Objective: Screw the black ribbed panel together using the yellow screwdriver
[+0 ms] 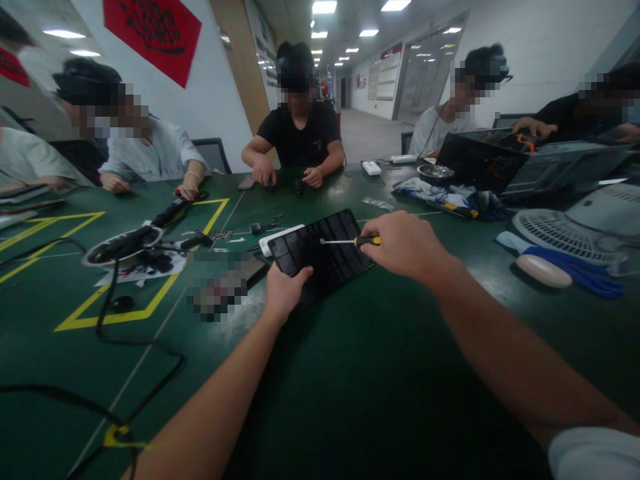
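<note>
A dark rectangular panel with a grid of lines [345, 230] is tilted above the green table. At its lower left edge my left hand [284, 288] is closed, thumb lying over the face. My right hand [407, 247] grips the yellow and black handle of a screwdriver [343, 242]. The screwdriver's shaft points left across the panel, its tip over the middle of the face; whether it touches cannot be told. Behind the panel's left corner lies a white power strip [273, 241], partly covered. A blurred-out phone-like object [230, 287] rests left of my left hand.
On the left, black cables [107, 313] run across the table near a white-rimmed plate [97, 255] with dark parts. To the right lie a white fan [565, 233], blue gloves [595, 275] and a pale oval object [544, 271]. Several people sit around the table.
</note>
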{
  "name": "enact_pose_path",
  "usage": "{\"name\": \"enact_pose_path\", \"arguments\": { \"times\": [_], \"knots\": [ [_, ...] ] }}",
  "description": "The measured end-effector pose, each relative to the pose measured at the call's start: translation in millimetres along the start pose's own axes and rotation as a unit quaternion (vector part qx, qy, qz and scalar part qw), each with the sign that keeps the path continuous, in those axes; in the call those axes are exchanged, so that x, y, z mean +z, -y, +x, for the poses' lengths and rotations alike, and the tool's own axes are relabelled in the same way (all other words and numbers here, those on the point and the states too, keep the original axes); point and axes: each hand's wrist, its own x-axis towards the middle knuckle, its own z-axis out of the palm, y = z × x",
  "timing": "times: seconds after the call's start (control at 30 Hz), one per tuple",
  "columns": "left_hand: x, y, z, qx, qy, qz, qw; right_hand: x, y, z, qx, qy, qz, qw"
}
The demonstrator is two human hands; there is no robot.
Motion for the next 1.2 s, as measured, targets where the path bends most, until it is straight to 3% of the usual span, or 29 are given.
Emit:
{"name": "enact_pose_path", "arguments": {
  "times": [0.6,0.87,1.2],
  "knots": [
    [2.4,5.9,2.8,0.014,-0.013,0.002,1.0,9.0,9.0,1.9,0.009,0.057,-0.034,0.998],
    [1.7,8.9,4.3,0.019,-0.012,0.006,1.0,8.7,8.0,0.1,-0.022,0.048,0.02,0.998],
    [0.5,6.7,3.5,0.018,-0.001,0.015,1.0,5.0,-3.1,2.9,-0.044,-0.012,0.051,0.998]
  ]
}}
